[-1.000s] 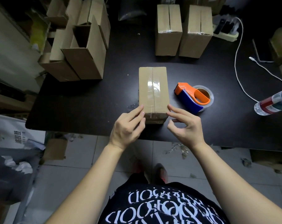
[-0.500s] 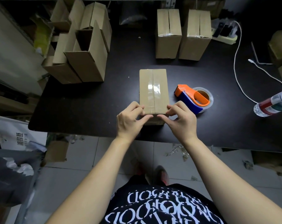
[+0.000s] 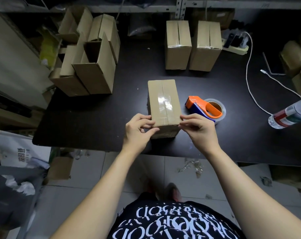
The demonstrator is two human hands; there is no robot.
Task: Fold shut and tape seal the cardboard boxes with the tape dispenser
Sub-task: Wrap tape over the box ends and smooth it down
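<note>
A closed cardboard box with clear tape along its top seam stands near the front edge of the black table. My left hand grips the box's near left corner, thumb on the front face and fingers on the left side. My right hand pinches the near right corner. The orange and blue tape dispenser lies on the table just right of the box, untouched.
Two taped boxes stand at the back. Several open boxes crowd the back left corner. A white cable and a power strip lie at the right. A plastic bottle lies at the right edge.
Both hands came in from the near top edge and now hold the box's near corners. The box has turned slightly.
</note>
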